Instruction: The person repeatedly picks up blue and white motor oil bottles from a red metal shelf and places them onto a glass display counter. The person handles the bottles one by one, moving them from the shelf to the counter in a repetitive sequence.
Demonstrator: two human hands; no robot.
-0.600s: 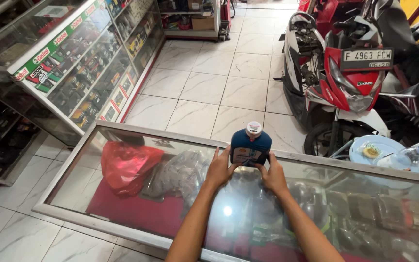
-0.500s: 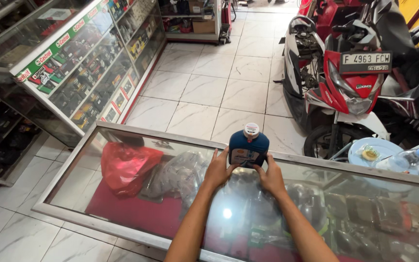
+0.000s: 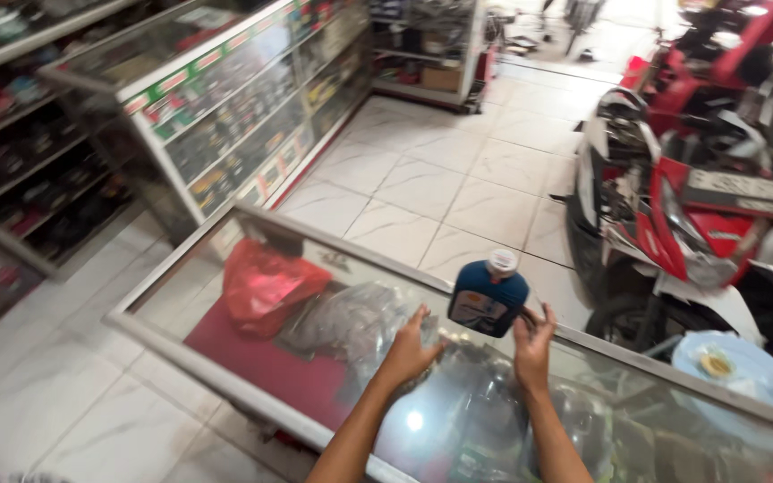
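A dark blue plastic bottle (image 3: 488, 300) with a white cap stands slightly tilted on the far edge of the glass counter top (image 3: 583, 394). My left hand (image 3: 407, 351) is just below and to the left of it, fingers spread, with a small gap to the bottle. To the bottle's lower right is my right hand (image 3: 534, 342), fingers apart, its thumb at the bottle's bottom corner. Neither hand wraps the bottle.
Inside the glass counter lie a red plastic bag (image 3: 266, 282) and clear bags of parts (image 3: 346, 322). A red motorbike (image 3: 673, 206) is parked beyond the counter at right. A glass display case (image 3: 225, 116) lines the left; a blue plate (image 3: 726, 362) sits at right.
Both hands gripped the bottle's base before; now the fingers have spread and drawn back from it. The view has shifted and blurred.
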